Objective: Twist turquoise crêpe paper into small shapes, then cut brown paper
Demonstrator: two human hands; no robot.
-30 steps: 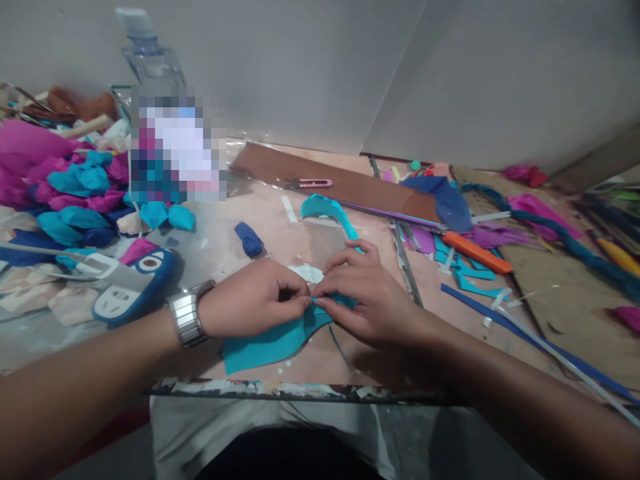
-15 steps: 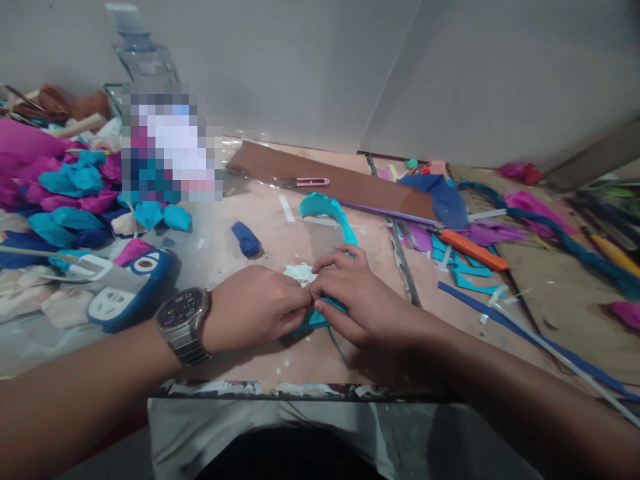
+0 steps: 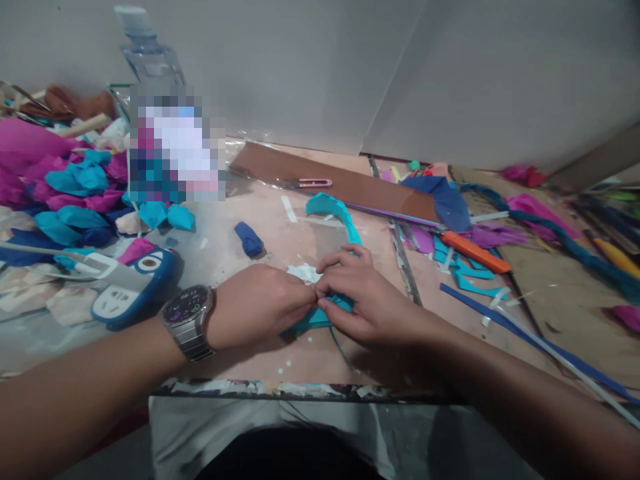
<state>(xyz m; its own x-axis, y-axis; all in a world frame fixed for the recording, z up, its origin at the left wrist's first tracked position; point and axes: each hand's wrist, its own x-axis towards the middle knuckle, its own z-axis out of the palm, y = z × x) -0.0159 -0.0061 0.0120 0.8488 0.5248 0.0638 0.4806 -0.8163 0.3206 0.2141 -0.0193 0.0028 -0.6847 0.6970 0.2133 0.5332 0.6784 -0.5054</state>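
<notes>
My left hand (image 3: 265,303), with a watch (image 3: 189,310) on its wrist, is closed, and its fingertips meet those of my right hand (image 3: 357,290). Both pinch at a turquoise strip (image 3: 317,319) lying low over the table. What exactly sits between the fingertips is hidden. A curved turquoise piece (image 3: 337,208) arches up behind my right hand. White scraps (image 3: 304,272) lie just behind the fingers. A dark blue crumpled piece (image 3: 249,240) rests on the table, behind my left hand.
Pink, turquoise and blue crumpled pieces (image 3: 77,177) heap at the left, beside a blue-and-white power socket (image 3: 123,290). Behind are a bottle (image 3: 153,60), a brown sheet (image 3: 340,180) and pink snips (image 3: 315,183). An orange cutter (image 3: 475,252) and blue strip (image 3: 525,333) lie right.
The view has shifted slightly, moving the scene a little to the right. Both hands stay together at the turquoise strip, with only slight finger movement.
</notes>
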